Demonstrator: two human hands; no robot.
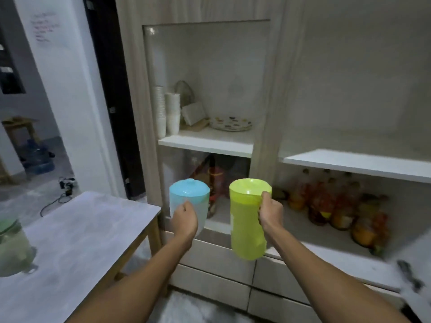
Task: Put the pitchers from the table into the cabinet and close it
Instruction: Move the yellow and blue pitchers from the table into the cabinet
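both pitchers are off the surface and held up in front of the cabinet [268, 101]. the left hand [185, 219] is clenched around the handle of the blue pitcher [189, 198], which has a pale see-through body and a blue lid and stands upright before the cabinet's lower glass section. the right hand [270, 214] is clenched around the handle of the green pitcher [247, 220], also upright, just right of the blue one and apart from it, level with the cabinet's centre post.

behind the cabinet's glass door [210, 73], on the shelf [205, 142], stand stacks of white cups [168, 113] with a spotted plate [231, 124] to their right. the cabinet's right side is open, with a bare white shelf above and a crowd of bottles [333, 201], orange and red, on the level below it.

left of the cabinet, the surface [77, 234] carries a green-lidded glass jar [12, 249] at its far left edge. drawers [233, 264] run along the cabinet's base.
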